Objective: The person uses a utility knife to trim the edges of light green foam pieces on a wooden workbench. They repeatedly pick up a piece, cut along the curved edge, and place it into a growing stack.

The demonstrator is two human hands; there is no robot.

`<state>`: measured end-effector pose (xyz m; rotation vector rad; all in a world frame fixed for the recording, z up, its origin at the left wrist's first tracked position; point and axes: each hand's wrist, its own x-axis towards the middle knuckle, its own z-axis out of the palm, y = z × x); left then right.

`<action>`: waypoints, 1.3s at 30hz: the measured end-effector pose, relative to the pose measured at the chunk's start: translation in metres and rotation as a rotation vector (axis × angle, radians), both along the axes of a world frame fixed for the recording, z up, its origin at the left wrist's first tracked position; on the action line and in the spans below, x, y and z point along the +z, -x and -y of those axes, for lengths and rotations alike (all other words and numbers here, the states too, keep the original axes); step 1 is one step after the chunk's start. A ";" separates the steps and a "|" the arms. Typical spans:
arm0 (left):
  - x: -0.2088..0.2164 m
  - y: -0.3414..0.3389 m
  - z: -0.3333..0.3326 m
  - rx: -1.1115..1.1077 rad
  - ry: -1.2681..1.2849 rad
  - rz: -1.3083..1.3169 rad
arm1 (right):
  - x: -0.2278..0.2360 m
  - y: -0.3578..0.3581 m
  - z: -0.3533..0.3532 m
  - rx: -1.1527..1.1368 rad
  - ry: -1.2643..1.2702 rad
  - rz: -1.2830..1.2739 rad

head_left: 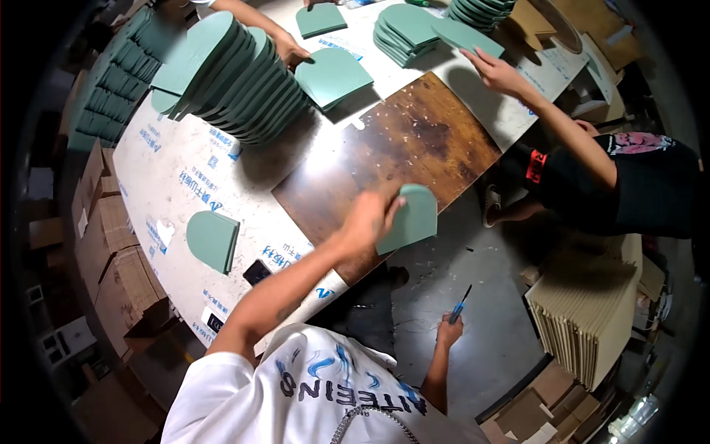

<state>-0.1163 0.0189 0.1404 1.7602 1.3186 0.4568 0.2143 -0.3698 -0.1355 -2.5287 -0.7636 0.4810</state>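
A: Where is the green board (416,220)?
B: It is held at the near edge of the brown board (421,133). It is flat and thin, with a round end and straight sides. Whether the brown board is touched by it cannot be told.

A: How is it held?
B: It is pinched at its left side by the left hand (370,218), with thumb and fingers clamped on it. The hand is a bit blurred.

A: And the right hand (449,330)?
B: It is wrapped around a blue-handled tool (458,309) with a thin, dark shaft. The tool is held low, over the gray floor (488,274).

A: What is the brown board like?
B: It looks like wood, blotchy and dotted with pale bits. It is laid on the white table (259,200), where blue marks are printed.

A: What is seen farther out?
B: On the left, a small green stack (208,240) and a dark phone (257,272) are set down. A tall green pile (244,81) is stacked at the far left. At the far right, another green board (467,37) is held by a co-worker's hand (497,72). Tan sheets (588,314) are stacked at the near right.
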 end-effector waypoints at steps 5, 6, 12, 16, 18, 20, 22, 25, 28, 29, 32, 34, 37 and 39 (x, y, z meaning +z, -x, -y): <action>-0.085 0.031 -0.089 0.083 -0.165 0.044 | 0.128 0.068 -0.134 0.053 -0.051 -0.462; -0.107 0.036 -0.093 0.196 -0.234 -0.027 | 0.146 0.084 -0.158 0.075 -0.112 -0.566; -0.133 -0.010 -0.050 0.404 -0.335 -0.370 | 0.169 0.112 -0.222 0.539 -0.307 -0.261; -0.146 -0.021 -0.033 0.360 -0.469 -0.450 | 0.185 0.111 -0.254 0.763 -0.345 -0.035; -0.153 -0.022 -0.033 0.345 -0.541 -0.453 | 0.178 0.106 -0.258 0.802 -0.308 0.052; -0.152 -0.021 -0.035 0.324 -0.553 -0.447 | 0.170 0.105 -0.259 0.814 -0.314 0.120; -0.150 -0.020 -0.035 0.305 -0.558 -0.460 | 0.163 0.103 -0.261 0.804 -0.362 0.175; -0.150 -0.020 -0.036 0.294 -0.556 -0.464 | 0.157 0.093 -0.266 0.752 -0.366 0.162; -0.150 -0.018 -0.037 0.281 -0.566 -0.463 | 0.156 0.081 -0.273 0.796 -0.355 0.175; -0.151 -0.018 -0.037 0.278 -0.569 -0.464 | 0.155 0.078 -0.275 0.829 -0.356 0.194; -0.153 -0.017 -0.037 0.272 -0.527 -0.442 | 0.155 0.069 -0.284 0.952 -0.377 0.282; -0.153 -0.017 -0.037 0.257 -0.524 -0.462 | 0.158 0.065 -0.294 0.995 -0.379 0.286; -0.155 -0.017 -0.037 0.239 -0.525 -0.491 | 0.150 0.059 -0.303 1.032 -0.374 0.268; -0.155 -0.017 -0.037 0.232 -0.530 -0.481 | 0.149 0.058 -0.312 1.033 -0.369 0.238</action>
